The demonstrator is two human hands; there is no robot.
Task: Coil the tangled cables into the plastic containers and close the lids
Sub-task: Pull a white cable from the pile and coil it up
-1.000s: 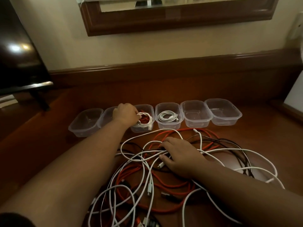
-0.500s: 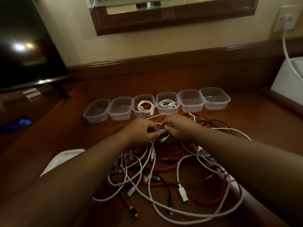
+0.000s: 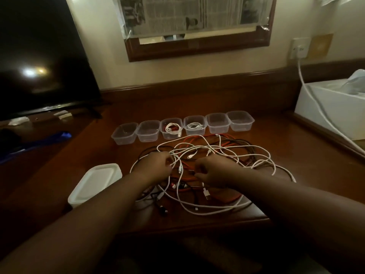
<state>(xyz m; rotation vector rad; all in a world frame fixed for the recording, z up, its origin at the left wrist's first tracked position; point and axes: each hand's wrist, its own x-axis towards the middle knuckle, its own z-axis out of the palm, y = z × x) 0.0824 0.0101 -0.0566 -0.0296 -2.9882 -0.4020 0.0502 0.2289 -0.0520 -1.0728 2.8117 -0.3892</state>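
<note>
A tangle of white, red and black cables (image 3: 217, 155) lies spread on the wooden table (image 3: 296, 155). My left hand (image 3: 156, 165) pinches a white cable at the tangle's left side. My right hand (image 3: 213, 173) grips cables near the middle, fingers curled. Behind the tangle stands a row of several clear plastic containers without lids. The third from the left (image 3: 171, 128) holds a coiled white and red cable, the fourth (image 3: 194, 125) a coiled white cable. The other containers (image 3: 240, 120) look empty. A stack of white lids (image 3: 96, 182) sits at my left forearm.
A dark TV screen (image 3: 39, 56) stands at the back left. A white box (image 3: 331, 107) with a white power cord (image 3: 316, 99) running from a wall socket sits at the right. A blue object (image 3: 49, 138) lies on the left. A framed mirror hangs on the wall.
My left hand came back from the third container to the tangle. Both hands now hold cables closer to me, and the view has pulled back and up.
</note>
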